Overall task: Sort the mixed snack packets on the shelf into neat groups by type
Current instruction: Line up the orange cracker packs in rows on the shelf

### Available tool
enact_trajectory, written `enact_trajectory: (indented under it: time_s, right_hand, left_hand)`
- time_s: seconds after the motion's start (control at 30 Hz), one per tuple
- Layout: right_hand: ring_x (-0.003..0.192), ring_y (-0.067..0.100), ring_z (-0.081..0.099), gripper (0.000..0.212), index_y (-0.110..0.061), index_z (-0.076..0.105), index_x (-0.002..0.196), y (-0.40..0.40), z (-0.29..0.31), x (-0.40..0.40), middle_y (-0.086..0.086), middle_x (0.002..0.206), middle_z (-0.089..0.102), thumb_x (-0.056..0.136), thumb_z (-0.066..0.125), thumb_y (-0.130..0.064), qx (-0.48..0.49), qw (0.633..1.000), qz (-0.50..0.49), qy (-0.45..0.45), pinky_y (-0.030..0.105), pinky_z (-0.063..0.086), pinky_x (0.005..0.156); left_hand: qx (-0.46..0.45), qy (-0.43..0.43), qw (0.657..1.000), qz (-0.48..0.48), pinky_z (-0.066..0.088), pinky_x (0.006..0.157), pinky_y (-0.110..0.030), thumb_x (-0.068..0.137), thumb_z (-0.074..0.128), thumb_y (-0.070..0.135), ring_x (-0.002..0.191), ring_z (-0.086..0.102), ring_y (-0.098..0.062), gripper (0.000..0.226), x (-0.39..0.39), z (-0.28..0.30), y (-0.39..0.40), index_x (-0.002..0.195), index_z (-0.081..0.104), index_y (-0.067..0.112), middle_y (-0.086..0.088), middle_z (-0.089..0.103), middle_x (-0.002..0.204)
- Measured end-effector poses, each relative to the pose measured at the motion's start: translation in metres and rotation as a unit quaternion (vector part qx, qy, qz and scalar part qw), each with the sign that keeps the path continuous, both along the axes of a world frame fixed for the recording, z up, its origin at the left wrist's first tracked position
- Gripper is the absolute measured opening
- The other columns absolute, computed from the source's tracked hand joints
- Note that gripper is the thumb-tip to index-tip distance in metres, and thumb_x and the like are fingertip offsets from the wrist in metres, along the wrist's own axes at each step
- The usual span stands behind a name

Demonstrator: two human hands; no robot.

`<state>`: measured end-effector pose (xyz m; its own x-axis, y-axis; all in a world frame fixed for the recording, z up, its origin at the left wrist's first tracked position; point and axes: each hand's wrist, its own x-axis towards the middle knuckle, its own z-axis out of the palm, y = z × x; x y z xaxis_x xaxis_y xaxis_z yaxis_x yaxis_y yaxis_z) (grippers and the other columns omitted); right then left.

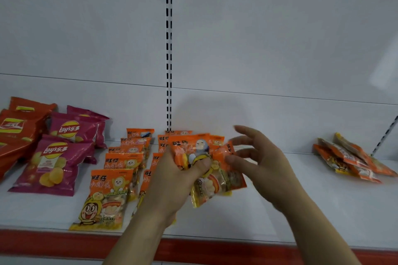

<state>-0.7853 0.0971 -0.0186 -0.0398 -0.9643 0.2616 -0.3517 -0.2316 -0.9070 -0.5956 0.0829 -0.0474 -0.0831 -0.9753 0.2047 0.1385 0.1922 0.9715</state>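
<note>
Head view, looking down at the white shelf (pixel 280 211) with its red front edge. Far left, orange-red chip bags (pixel 19 129) lie stacked, and just beside them sit the magenta chip bags (pixel 53 168), one partly overlapping another. Next come the orange biscuit packets (pixel 112 191), laid in overlapping rows running back toward the rear panel; a second row lies just right of the first, partly hidden by my forearm. My left hand (pixel 172 180) grips a packet (pixel 189 150) from that kind, thumb pressed across its front, fingers curled behind it, lifted over the rows. More orange packets (pixel 219 180) fan out under and beside it, tilted, touching the one I hold. My right hand (pixel 260 159) hangs just right of them, fingers spread wide and relaxed, fingertips (pixel 229 159) at the edge of the fanned packets; whether they touch I cannot tell. Far right, well apart, a small loose pile of packets (pixel 353 161) lies on the shelf.
</note>
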Motion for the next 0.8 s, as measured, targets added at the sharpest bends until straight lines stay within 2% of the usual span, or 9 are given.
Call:
enact_trajectory:
  time_s: [0.07,0.13,0.2,0.3,0.43,0.53,0.63,0.7,0.8]
  right_hand:
    - [0.094,0.014,0.073,0.057,-0.032,0.056,0.129,0.007,-0.012,0.008,-0.007,0.11,0.071,0.078,0.078,-0.04,0.071,0.995,0.005,-0.077,0.038,0.063,0.078]
    - [0.09,0.019,0.075,0.049,-0.016,0.063,0.118,0.015,-0.022,0.019,0.002,0.1,0.076,0.077,0.076,-0.039,0.125,0.984,0.026,-0.128,0.041,0.062,0.082]
    - [0.086,0.027,0.076,0.034,-0.006,0.064,0.11,0.017,-0.025,0.025,0.011,0.093,0.077,0.083,0.075,-0.024,0.102,0.972,0.002,-0.21,0.041,0.062,0.08]
    - [0.083,0.031,0.075,0.033,-0.011,0.055,0.118,0.005,-0.019,0.015,0.016,0.096,0.075,0.09,0.071,-0.014,0.04,0.943,-0.1,-0.314,0.04,0.061,0.072]
    - [0.077,0.022,0.076,0.034,-0.02,0.054,0.127,-0.01,-0.026,-0.008,0.006,0.089,0.077,0.096,0.066,-0.025,0.068,0.978,-0.138,-0.138,0.047,0.062,0.075]
    - [0.075,0.015,0.075,0.033,-0.029,0.053,0.128,-0.017,-0.042,0.004,0.001,0.087,0.075,0.096,0.064,-0.032,0.092,0.993,-0.073,-0.004,0.039,0.062,0.07]
    - [0.075,0.005,0.068,0.044,-0.037,0.045,0.136,-0.028,-0.06,0.016,-0.008,0.086,0.069,0.096,0.062,-0.04,0.064,0.979,-0.095,0.167,0.025,0.055,0.062]
    - [0.079,0.004,0.064,0.056,-0.036,0.036,0.144,-0.03,-0.068,0.017,-0.011,0.094,0.064,0.095,0.063,-0.04,0.051,0.971,-0.118,0.202,0.02,0.048,0.06]
    - [0.097,0.011,0.061,0.059,-0.039,0.031,0.149,-0.027,-0.073,0.014,-0.005,0.128,0.05,0.096,0.058,-0.046,0.011,0.964,-0.138,0.226,0.026,0.052,0.071]
  left_hand:
    - [0.01,0.044,0.998,0.051,0.064,0.076,-0.036,0.089,0.078,0.013,0.091,0.077,-0.012,0.034,-0.004,-0.006,0.0,0.112,0.065,0.034,0.01,0.079,0.101]
    - [0.006,0.042,0.995,0.095,0.063,0.079,-0.039,0.088,0.08,0.016,0.089,0.076,-0.007,0.034,-0.008,-0.01,0.002,0.107,0.063,0.038,0.017,0.077,0.098]
    - [0.004,0.037,0.994,0.104,0.062,0.075,-0.037,0.087,0.08,0.015,0.085,0.075,-0.003,0.035,-0.012,-0.013,0.004,0.104,0.061,0.039,0.021,0.076,0.094]
    - [0.025,0.07,0.992,0.102,0.062,0.058,-0.033,0.089,0.077,0.009,0.081,0.077,-0.011,0.034,-0.009,-0.012,0.008,0.108,0.063,0.033,0.012,0.078,0.094]
    - [0.069,0.095,0.987,0.112,0.064,0.062,-0.046,0.097,0.069,0.019,0.088,0.078,-0.028,0.029,0.008,-0.011,0.004,0.126,0.064,0.023,-0.007,0.076,0.11]
    - [0.1,0.122,0.982,0.105,0.063,0.073,-0.055,0.1,0.064,0.036,0.102,0.075,-0.036,0.024,0.014,-0.009,0.006,0.124,0.064,0.033,-0.011,0.074,0.12]
    - [0.123,0.146,0.978,0.082,0.062,0.06,-0.048,0.102,0.059,0.038,0.095,0.077,-0.036,0.026,0.017,-0.008,0.01,0.127,0.062,0.032,-0.012,0.071,0.125]
    - [0.122,0.13,0.982,0.067,0.06,0.052,-0.041,0.104,0.056,0.037,0.086,0.078,-0.032,0.027,0.02,-0.008,0.012,0.129,0.061,0.029,-0.01,0.074,0.12]
    - [0.116,0.107,0.985,0.075,0.058,0.048,-0.038,0.104,0.054,0.037,0.081,0.078,-0.028,0.024,0.022,-0.012,0.013,0.125,0.062,0.03,-0.005,0.076,0.112]
